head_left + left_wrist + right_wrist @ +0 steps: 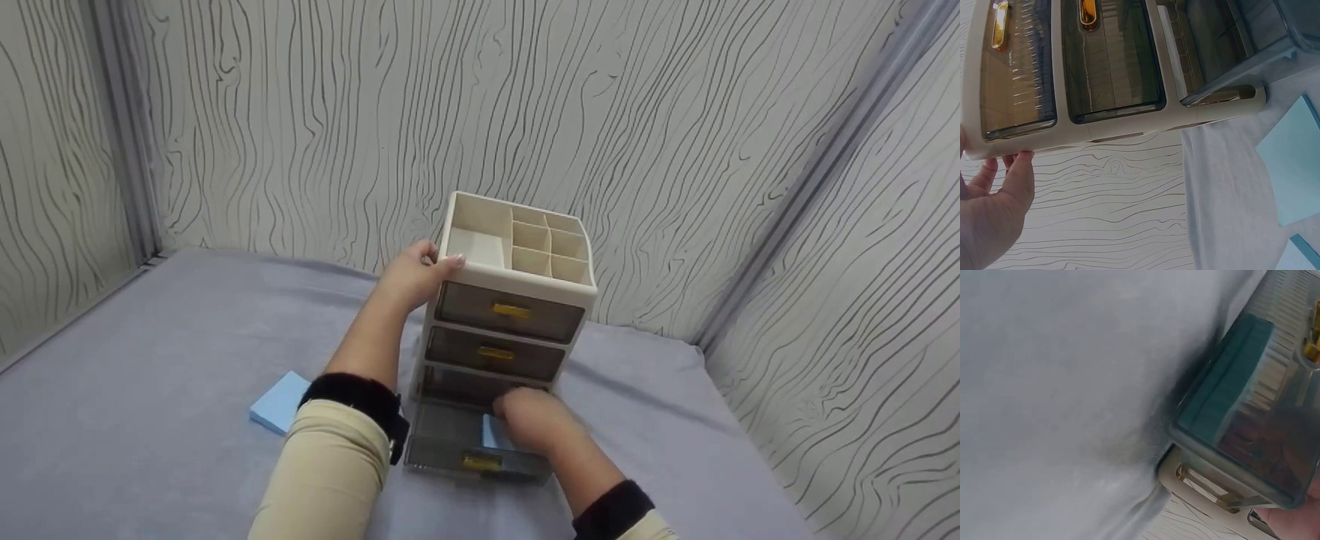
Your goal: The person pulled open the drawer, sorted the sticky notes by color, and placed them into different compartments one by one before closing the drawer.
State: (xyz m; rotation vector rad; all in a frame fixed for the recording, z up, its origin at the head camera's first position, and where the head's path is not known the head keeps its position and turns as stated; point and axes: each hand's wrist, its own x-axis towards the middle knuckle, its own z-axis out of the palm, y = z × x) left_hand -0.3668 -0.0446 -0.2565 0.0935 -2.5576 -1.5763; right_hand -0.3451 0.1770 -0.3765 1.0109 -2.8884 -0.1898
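A white drawer organizer (517, 281) with smoky clear drawers and gold handles stands on the cloth. My left hand (415, 277) grips its upper left side, thumb over the front top edge; the left wrist view shows fingers (1019, 174) against that side. The bottom drawer (442, 442) is pulled out. Inside it lies a blue paper pad (493, 433), also seen through the drawer wall as a teal block (1227, 379). My right hand (536, 416) reaches into this drawer beside the pad. Its fingertips are hidden, so whether they pinch the pad is unclear.
Another blue pad (281, 401) lies on the cloth left of the organizer. In the left wrist view, light-blue pads (1294, 163) lie near the drawer. The organizer's top has open compartments (531, 247). Wood-grain panels (375, 135) surround the cloth-covered surface (150, 420).
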